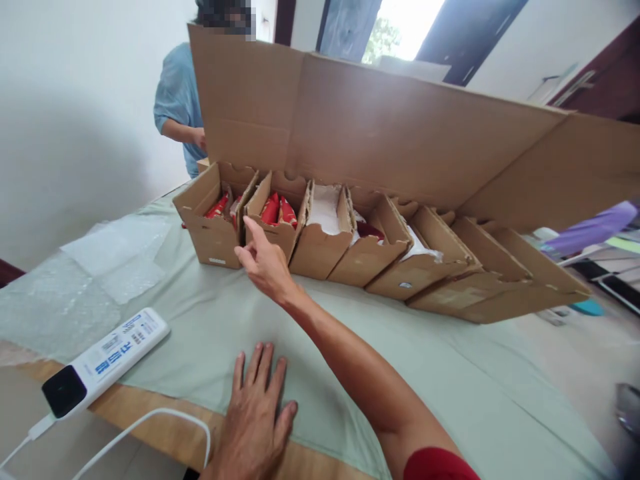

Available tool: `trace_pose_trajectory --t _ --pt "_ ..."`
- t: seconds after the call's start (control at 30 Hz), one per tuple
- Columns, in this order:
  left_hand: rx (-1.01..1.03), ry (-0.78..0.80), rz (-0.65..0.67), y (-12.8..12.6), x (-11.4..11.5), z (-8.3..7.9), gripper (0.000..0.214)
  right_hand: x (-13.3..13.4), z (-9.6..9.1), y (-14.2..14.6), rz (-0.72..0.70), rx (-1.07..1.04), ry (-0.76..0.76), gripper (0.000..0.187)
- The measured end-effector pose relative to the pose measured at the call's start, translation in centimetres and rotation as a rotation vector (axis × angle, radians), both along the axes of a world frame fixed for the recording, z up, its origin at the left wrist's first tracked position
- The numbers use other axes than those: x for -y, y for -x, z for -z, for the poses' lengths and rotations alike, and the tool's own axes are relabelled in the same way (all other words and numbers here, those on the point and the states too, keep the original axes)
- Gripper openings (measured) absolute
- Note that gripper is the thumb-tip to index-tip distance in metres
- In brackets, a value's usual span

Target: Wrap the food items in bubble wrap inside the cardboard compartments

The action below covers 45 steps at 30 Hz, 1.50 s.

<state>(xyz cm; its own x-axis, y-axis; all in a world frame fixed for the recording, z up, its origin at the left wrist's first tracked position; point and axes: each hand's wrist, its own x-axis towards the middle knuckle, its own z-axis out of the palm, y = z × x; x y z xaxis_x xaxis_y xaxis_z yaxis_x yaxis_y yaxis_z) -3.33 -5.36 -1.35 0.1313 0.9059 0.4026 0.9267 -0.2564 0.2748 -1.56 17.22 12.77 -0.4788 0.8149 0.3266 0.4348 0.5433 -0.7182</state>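
My left hand [257, 413] lies flat, palm down and fingers spread, on the pale green cloth [320, 320] near the table's front edge. My right hand [265, 260] is stretched out to the front of the cardboard bins, its index finger extended at the near corner of the second bin [280, 232]. Nothing shows in its fingers, which are apart. Red packets [271, 209] stand inside that bin. The leftmost bin [213, 237] also has red packets [219, 207] inside.
More cardboard bins [383, 257] continue to the right, some holding white or dark red items. A tall cardboard panel [370, 120] rises behind them. Bubble wrap [115, 253] and a white power strip [107, 360] with a cable lie left. A person [177, 93] stands behind.
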Motion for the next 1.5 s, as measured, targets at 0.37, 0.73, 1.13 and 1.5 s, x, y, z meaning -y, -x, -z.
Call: trace_pose_trajectory --t 0.37,0.73,1.13,1.5 --pt "0.52 -0.142 -0.118 0.5 -0.2 0.3 0.033 -0.8 -3.6 4.9 0.137 0.393 -0.169 0.045" --pt "1.479 -0.126 -0.555 3.0 2.0 -2.2 0.062 4.7 -3.6 -0.4 -0.006 0.324 -0.136 0.024" --pt "1.431 -0.224 -0.468 4.0 1.7 -5.0 0.085 9.1 -3.1 -22.4 0.064 -0.122 0.114 0.021" --pt "1.244 0.212 -0.301 -1.9 1.1 -5.8 0.05 16.1 5.2 -30.1 0.072 0.098 0.361 0.053"
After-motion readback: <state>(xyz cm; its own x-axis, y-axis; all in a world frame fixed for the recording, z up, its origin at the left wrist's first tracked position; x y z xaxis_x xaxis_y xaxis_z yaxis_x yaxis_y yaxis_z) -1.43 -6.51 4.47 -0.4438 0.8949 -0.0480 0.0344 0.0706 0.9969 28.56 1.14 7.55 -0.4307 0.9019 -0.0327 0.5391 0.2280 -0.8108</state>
